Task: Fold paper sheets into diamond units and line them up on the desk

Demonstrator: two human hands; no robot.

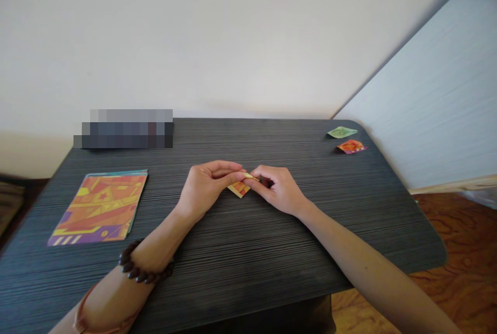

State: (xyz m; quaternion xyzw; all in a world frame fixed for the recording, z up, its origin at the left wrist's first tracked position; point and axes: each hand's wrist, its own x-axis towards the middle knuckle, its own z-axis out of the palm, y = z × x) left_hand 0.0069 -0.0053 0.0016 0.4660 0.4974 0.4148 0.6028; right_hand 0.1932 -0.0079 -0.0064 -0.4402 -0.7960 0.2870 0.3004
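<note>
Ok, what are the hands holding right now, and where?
Both hands, left hand and right hand, pinch a small folded orange paper piece by its upper edge, between fingertips.

Counter [240, 251]: dark grey, fine lighter striping. Folded paper piece [239, 188]: orange, yellow, red. Paper stack [99, 208], near left: orange geometric print, yellow and purple bands, teal edges. Far right: pale green folded piece [341, 131]; orange-red folded piece [351, 146]. Bead bracelet [142, 270]: dark brown.
</note>
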